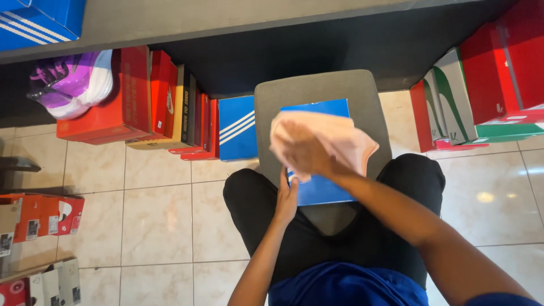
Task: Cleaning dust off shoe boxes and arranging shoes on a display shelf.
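Blue shoebox [317,190] flat on a grey stool [317,85], between the knees, directly under both hands. Right hand [309,150] pressed on the box lid, fingers bunched into a pink cloth [340,136]; cloth draped over and past the hand, covering the middle of the lid; motion-blurred, so exact grip unclear, but clenched on the cloth. Left hand [287,198] at the near-left edge of the box, fingers wrapped against its side, thumb up by the lid edge; grasping the box. Black trousers [249,198] either side of the stool, just below the left hand; blue shirt [345,286] at the bottom of the view, under both forearms. Tiled floor [158,209] left of the left hand. Ahead-left of the hands, just beyond the stool: blue striped box [237,129] standing on edge, touching a row of red boxes [164,96] and a brown box [184,107], all on edge. Purple and white shoes [73,82] on top of the leftmost red box, well left of the hands. Ahead-right of the right hand: stack of red and green-and-white boxes [481,96] leaning together. Far left of the left hand: orange boxes [39,218] lying on the floor. Grey counter edge [226,17] across the top, beyond the stool, with another blue box [39,22] at its left end.
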